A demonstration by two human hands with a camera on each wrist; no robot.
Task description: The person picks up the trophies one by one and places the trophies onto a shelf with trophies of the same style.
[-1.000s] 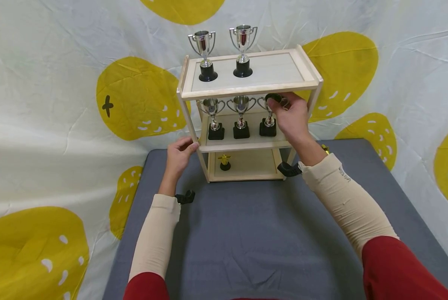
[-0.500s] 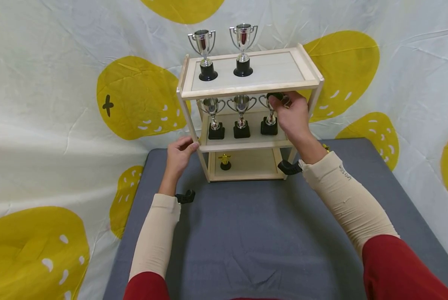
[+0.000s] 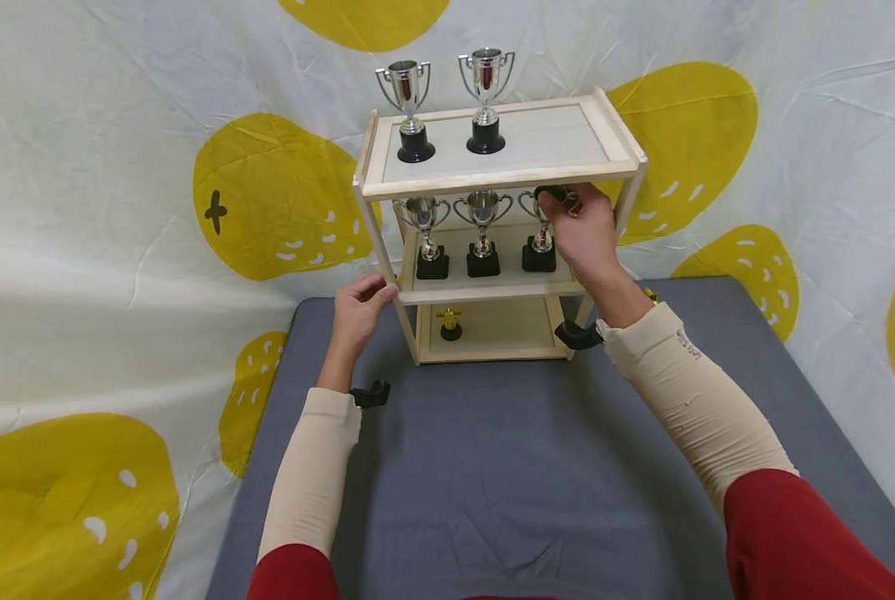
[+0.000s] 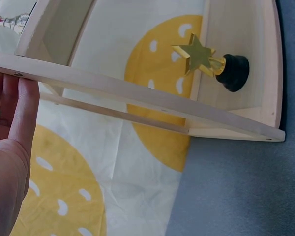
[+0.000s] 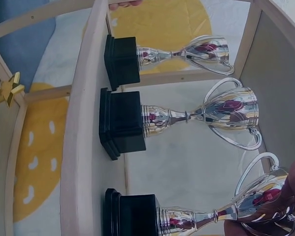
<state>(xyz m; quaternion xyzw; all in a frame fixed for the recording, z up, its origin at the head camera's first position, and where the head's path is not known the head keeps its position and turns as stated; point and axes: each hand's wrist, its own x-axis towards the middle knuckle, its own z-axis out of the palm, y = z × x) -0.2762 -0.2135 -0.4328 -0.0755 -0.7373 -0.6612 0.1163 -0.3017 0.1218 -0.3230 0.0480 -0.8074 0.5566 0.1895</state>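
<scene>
My right hand (image 3: pixel 586 237) grips the cup of the rightmost silver trophy (image 3: pixel 539 252), which stands upright on the middle board of a small wooden shelf (image 3: pixel 485 293). Its black square base shows in the right wrist view, while fingers partly cover the shiny bowl. Two matching trophies stand left of it, a middle one (image 5: pixel 125 120) and a far one (image 5: pixel 123 61). At the shelf's left front post (image 4: pixel 113 88), my left hand (image 3: pixel 357 312) holds on, thumb in front and fingers (image 4: pixel 24 108) against the wood.
Two silver trophies with round black bases, one left (image 3: pixel 415 142) and one central (image 3: pixel 485 133), stand on the top board. A gold star trophy (image 4: pixel 199 56) is on the bottom board. Behind the right sleeve, something gold (image 3: pixel 652 296) peeks out. Patterned cloth hangs behind the grey table (image 3: pixel 455 475).
The rightmost trophy on the middle board has shifted slightly to the right, with my right hand on its cup throughout. My left hand stays at the post.
</scene>
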